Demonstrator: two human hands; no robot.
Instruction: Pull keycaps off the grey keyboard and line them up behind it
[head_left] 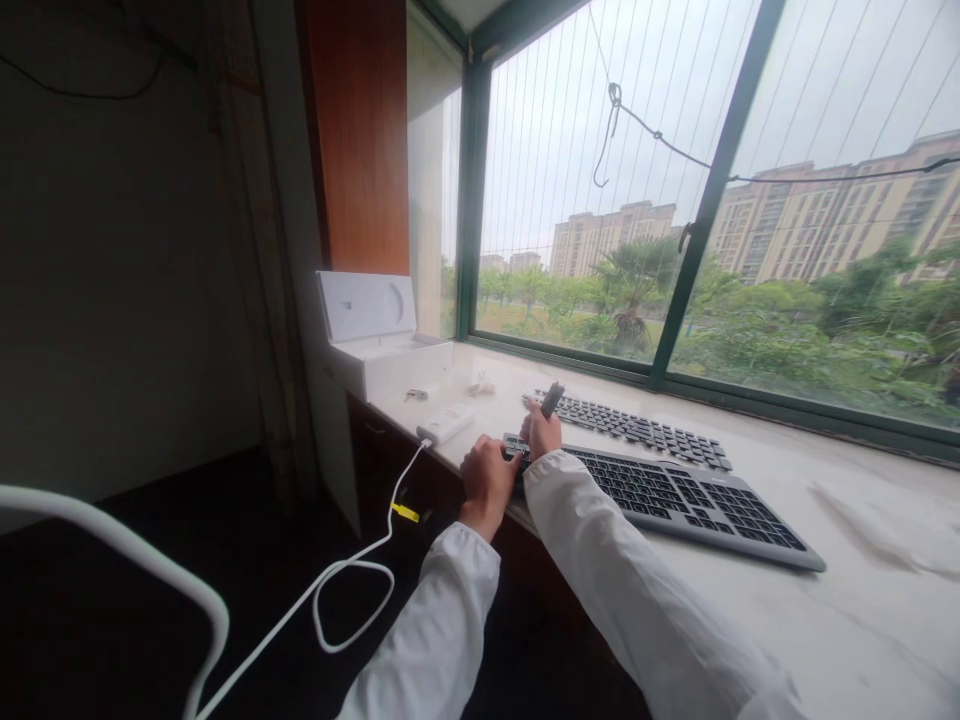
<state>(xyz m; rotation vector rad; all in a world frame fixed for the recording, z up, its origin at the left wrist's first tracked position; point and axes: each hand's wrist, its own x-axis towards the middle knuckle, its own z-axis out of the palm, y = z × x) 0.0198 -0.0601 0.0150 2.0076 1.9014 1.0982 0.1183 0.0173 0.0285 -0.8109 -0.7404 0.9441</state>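
A dark grey keyboard (757, 545) lies along the front of the pale tabletop, its left end under both hands. My right hand (541, 432) is closed around a short dark tool (553, 400), which sticks up out of the fist; its lower end is hidden. Beside it, my left hand (489, 475) has curled fingers at the keyboard's left end, thumb close to the keys. Whether it pinches a small part or the keyboard's edge does not show. Behind the keyboard, loose black keycaps (645, 425) lie spread in long rows.
An open white box (390, 365) stands at the table's far left. Before it lie a white power bank (446, 424) with a white cable (390, 535) hanging off the edge, and a small metal item (417, 395). Clear plastic (885, 525) lies at right. A window (585, 200) rises behind.
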